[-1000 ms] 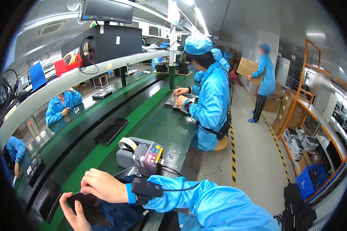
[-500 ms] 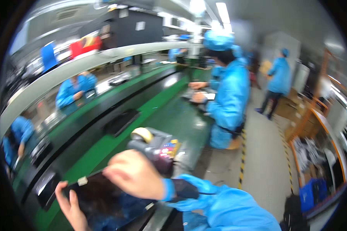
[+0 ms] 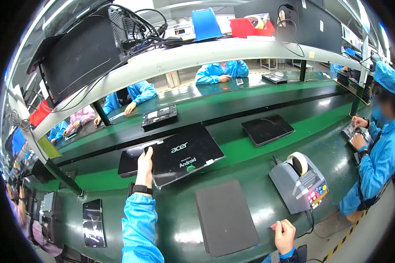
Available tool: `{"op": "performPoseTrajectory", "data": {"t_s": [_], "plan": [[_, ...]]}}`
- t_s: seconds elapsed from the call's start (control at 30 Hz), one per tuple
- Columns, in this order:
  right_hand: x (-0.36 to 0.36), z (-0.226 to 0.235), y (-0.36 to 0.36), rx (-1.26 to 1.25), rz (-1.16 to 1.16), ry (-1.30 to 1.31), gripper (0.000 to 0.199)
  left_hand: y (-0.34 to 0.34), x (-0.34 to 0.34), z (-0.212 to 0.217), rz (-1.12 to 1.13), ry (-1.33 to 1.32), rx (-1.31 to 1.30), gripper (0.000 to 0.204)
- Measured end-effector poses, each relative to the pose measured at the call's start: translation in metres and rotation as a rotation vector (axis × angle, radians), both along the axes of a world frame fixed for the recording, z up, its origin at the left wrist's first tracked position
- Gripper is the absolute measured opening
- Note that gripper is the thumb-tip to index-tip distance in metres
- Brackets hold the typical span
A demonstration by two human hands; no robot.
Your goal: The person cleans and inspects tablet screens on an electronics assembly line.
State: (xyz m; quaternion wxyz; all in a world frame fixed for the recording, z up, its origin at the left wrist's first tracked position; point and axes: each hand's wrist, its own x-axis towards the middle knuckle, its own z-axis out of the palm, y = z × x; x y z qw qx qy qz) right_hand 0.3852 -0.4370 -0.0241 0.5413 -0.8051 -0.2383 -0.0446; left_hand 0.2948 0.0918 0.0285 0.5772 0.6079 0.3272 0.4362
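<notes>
My left hand [image 3: 145, 168] grips the left edge of a black tablet [image 3: 186, 153], thumb on its front. The tablet is tilted above the green bench, its screen lit with white lettering and a small green figure. Light tape tabs sit on its edges. Down at the front edge, my right hand [image 3: 285, 236] is closed in a pinch on a small reddish piece [image 3: 274, 226], too small to name. Between the hands lies a dark grey flat pad [image 3: 226, 217]. A grey tape dispenser [image 3: 298, 182] with a cream roll stands beyond my right hand.
Another dark tablet [image 3: 267, 130] lies on the belt, and one [image 3: 131, 160] is partly behind the held tablet. At left rests a dark glossy panel [image 3: 93, 222]. A white shelf rail [image 3: 197, 53] crosses above the bench. A co-worker in blue [image 3: 379, 144] works at right.
My view has swung left. The right hand has left the tablet and moved to the front edge. The tablet's screen, dark before, now shows lettering.
</notes>
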Motion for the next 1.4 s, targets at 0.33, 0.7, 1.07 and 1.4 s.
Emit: {"op": "performPoseTrajectory", "data": {"t_s": [0.33,0.7,1.07,1.4], "plan": [[0.007,-0.002,-0.005,-0.003,-0.109,0.084,0.024,0.072,0.097,-0.068,0.048,0.259,-0.124,0.058],[0.008,0.005,-0.009,-0.062,-0.091,0.065,0.022,-0.091,0.135,-0.011,-0.486,0.63,1.242,0.017],[0.01,0.005,-0.008,0.0,-0.041,0.056,0.019,-0.102,0.144,-0.032,-0.148,0.921,1.441,0.026],[0.014,0.006,-0.018,0.084,-0.036,0.06,0.018,-0.109,0.274,-0.023,-0.559,0.537,-0.405,0.05]]}}
